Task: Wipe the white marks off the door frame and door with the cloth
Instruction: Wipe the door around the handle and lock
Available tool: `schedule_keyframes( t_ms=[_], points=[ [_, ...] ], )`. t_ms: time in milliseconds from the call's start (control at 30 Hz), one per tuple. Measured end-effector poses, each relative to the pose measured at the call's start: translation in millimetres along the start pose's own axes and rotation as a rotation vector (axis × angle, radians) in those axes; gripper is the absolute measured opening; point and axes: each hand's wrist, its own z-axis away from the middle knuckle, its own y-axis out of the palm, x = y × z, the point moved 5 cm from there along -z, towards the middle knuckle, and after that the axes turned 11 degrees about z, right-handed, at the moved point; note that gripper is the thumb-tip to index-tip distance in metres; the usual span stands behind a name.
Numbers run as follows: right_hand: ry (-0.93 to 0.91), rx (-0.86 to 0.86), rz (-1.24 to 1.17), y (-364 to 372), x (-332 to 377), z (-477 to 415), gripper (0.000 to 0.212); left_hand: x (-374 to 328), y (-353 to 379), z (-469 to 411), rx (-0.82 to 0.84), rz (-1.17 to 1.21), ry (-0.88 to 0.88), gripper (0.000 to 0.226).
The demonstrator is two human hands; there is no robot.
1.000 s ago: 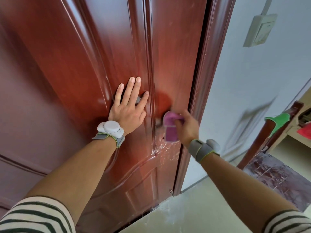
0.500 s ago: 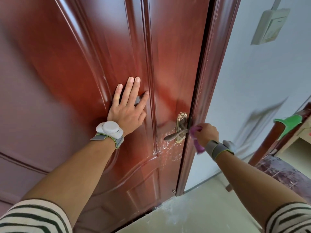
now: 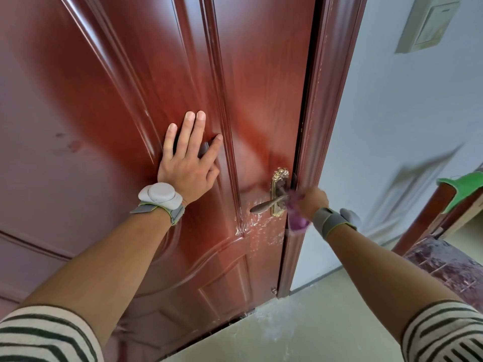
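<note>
Head view, left to right: the left hand (image 3: pixel 187 165) lies flat on the red-brown door (image 3: pixel 91 100) beside its middle moulding, fingers (image 3: pixel 192 131) straight and slightly spread, holding nothing. White marks (image 3: pixel 258 226) streak the door near its right edge, just below the brass lever handle (image 3: pixel 269 203). Just right of the handle plate, the right hand (image 3: pixel 312 202) has its fingers curled round the purple cloth (image 3: pixel 296 218), which touches the door frame (image 3: pixel 329 87) at its inner edge; a wall switch (image 3: pixel 428 24) sits at upper right.
</note>
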Motion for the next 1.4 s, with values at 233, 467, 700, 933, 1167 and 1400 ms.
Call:
schedule_keyframes(
  t_ms=[233,467,700,933,1167,1400],
  points=[
    [-0.124,-0.333,-0.232,-14,-1,12,0.02,-3,2,0,-0.014,-0.032,-0.018,0.047],
    [-0.076,0.053,0.125,36,-23,4,0.018,-2,4,1,-0.014,-0.077,-0.046,0.048],
    [0.075,-0.176,-0.276,44,-47,4,0.021,-4,7,3,-0.018,-0.091,-0.065,0.05],
    [0.08,0.046,-0.278,78,-47,-4,0.02,-5,10,4,-0.004,-0.119,-0.061,0.05],
    [0.26,-0.052,-0.399,69,-54,4,0.032,-4,10,4,0.001,-0.124,-0.066,0.051],
    [0.143,0.262,-0.507,117,-16,35,0.033,-4,11,4,-0.01,-0.124,-0.064,0.051]
  ],
)
